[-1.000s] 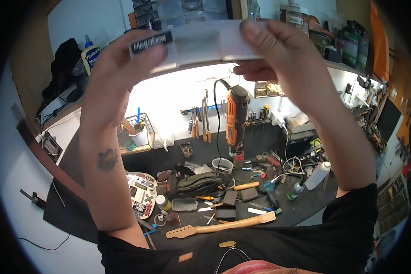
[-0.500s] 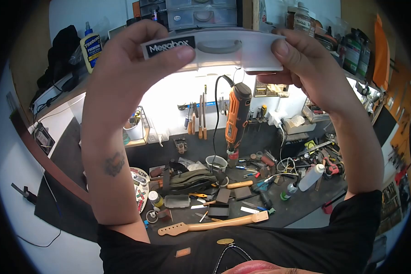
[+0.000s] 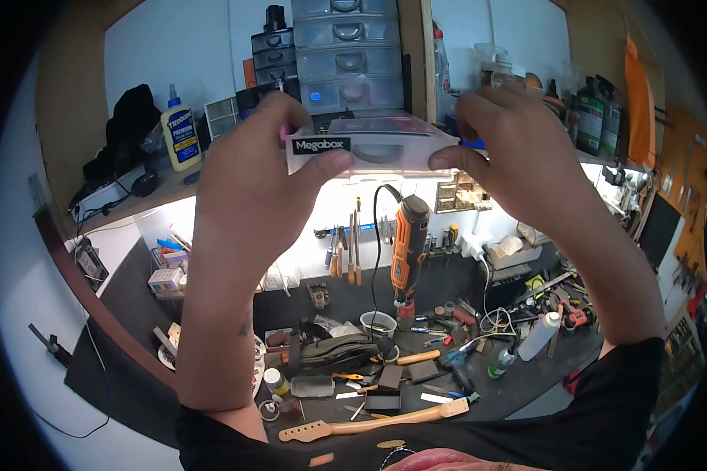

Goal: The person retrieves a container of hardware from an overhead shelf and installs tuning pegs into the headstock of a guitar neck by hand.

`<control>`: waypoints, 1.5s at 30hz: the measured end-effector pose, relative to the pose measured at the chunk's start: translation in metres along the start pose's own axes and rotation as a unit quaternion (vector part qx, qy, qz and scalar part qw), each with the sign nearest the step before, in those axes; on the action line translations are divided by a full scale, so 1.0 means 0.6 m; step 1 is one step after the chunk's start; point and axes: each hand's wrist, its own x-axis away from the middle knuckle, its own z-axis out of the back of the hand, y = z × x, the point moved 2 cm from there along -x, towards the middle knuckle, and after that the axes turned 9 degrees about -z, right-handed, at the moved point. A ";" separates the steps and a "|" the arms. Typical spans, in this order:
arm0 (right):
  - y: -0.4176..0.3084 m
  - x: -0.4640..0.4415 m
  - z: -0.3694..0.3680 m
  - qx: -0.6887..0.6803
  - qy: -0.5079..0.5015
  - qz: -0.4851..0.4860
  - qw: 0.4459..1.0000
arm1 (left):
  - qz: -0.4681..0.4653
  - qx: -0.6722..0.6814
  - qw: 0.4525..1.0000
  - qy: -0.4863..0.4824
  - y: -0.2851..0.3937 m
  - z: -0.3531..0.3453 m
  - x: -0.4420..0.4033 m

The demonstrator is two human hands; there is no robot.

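Observation:
A translucent plastic drawer (image 3: 401, 166) with a black Megabox label and a moulded handle is held level at shelf height. My left hand (image 3: 263, 153) grips its left front corner, thumb on the front face beside the label. At the right front corner my right hand (image 3: 507, 141) has its thumb against the front, the other fingers bent over the side and partly hidden. Right behind the drawer stands a stack of clear-fronted drawers (image 3: 348, 63). Whether the held drawer touches that unit, I cannot tell.
On the shelf stand a Titebond glue bottle (image 3: 181, 133) and dark bottles (image 3: 593, 118). An orange rotary tool (image 3: 408, 247) hangs below. A guitar neck (image 3: 377, 421), a green pouch (image 3: 334, 352) and many small tools lie on the dark bench (image 3: 495, 396).
The view has tilted up, showing more of the drawer stack. Both hands have carried the drawer away from me towards the shelf, and its open top now shows.

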 end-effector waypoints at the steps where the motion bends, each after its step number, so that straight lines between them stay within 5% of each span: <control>1: -0.008 -0.005 -0.001 -0.041 0.031 0.031 0.998 | -0.021 -0.004 1.000 -0.004 -0.004 0.002 -0.001; 4: -0.017 -0.027 -0.014 -0.110 -0.083 -0.057 0.989 | -0.040 -0.009 0.999 0.012 0.001 -0.002 0.004; 7: -0.017 -0.027 0.001 -0.001 -0.093 -0.037 0.995 | -0.052 -0.031 0.998 0.013 0.020 -0.010 0.004; 10: -0.008 -0.030 -0.011 0.092 0.055 0.082 0.991 | -0.067 -0.072 0.995 -0.010 0.006 -0.034 -0.022; 12: -0.012 -0.049 -0.045 0.126 0.046 0.098 0.986 | -0.099 -0.129 0.987 -0.004 -0.015 -0.057 -0.043; 15: -0.014 -0.080 -0.099 0.101 0.056 0.125 0.985 | -0.058 -0.201 0.977 0.036 -0.048 -0.069 -0.076; 22: -0.036 -0.162 -0.142 0.091 -0.078 0.091 0.989 | 0.058 -0.257 0.961 -0.078 -0.090 -0.117 -0.120; 24: -0.042 -0.162 -0.161 0.059 -0.043 0.100 0.992 | 0.091 -0.268 0.956 -0.081 -0.104 -0.132 -0.118; 30: -0.052 -0.165 -0.208 0.034 0.106 0.075 0.991 | -0.020 -0.199 0.980 -0.005 -0.114 -0.135 -0.086; 33: -0.049 -0.194 -0.210 -0.007 0.152 0.073 0.986 | -0.036 -0.170 0.979 -0.108 -0.097 -0.125 -0.067; 34: -0.047 -0.203 -0.208 -0.028 0.161 0.079 0.983 | -0.080 -0.186 0.977 -0.063 -0.102 -0.135 -0.059; 37: -0.050 -0.180 -0.145 -0.127 0.129 0.137 0.974 | -0.173 -0.240 0.954 0.045 -0.120 -0.162 -0.043; 40: -0.063 -0.133 -0.081 -0.205 0.033 0.034 0.978 | -0.167 -0.291 0.940 0.060 -0.116 -0.168 -0.032; 45: -0.052 -0.095 -0.023 -0.143 0.112 0.123 0.976 | -0.159 -0.274 0.943 0.102 -0.119 -0.180 -0.034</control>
